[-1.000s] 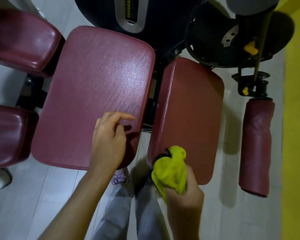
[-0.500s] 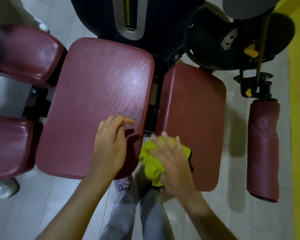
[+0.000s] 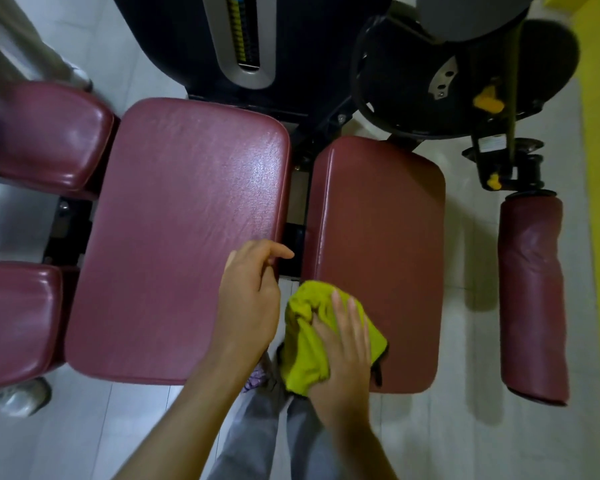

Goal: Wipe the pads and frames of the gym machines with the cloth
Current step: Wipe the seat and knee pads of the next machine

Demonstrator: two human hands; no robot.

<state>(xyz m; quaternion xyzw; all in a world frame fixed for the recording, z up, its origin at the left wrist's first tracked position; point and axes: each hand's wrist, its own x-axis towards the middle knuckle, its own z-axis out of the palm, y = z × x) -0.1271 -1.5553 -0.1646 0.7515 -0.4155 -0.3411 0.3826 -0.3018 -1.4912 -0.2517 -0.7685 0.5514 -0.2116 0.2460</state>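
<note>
Maroon pad (image 3: 378, 220) bears cloth (image 3: 305, 341) under right hand (image 3: 343, 348) (fingers apparently straight).

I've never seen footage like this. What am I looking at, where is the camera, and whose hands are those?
There is no robot here. A person wears a camera on the head, so you look down just as they do, past their grey trousers to the floor. In front of them is a gym machine with dark red cushions: a wide pad, a narrower pad to its right, and a roller pad further right. The black frame and the weight stack are at the top. The right hand presses a yellow cloth onto the near end of the narrower pad, fingers straight, to wipe it. The left hand is at the wide pad's near right corner, fingers loosely curled, holding nothing.
</note>
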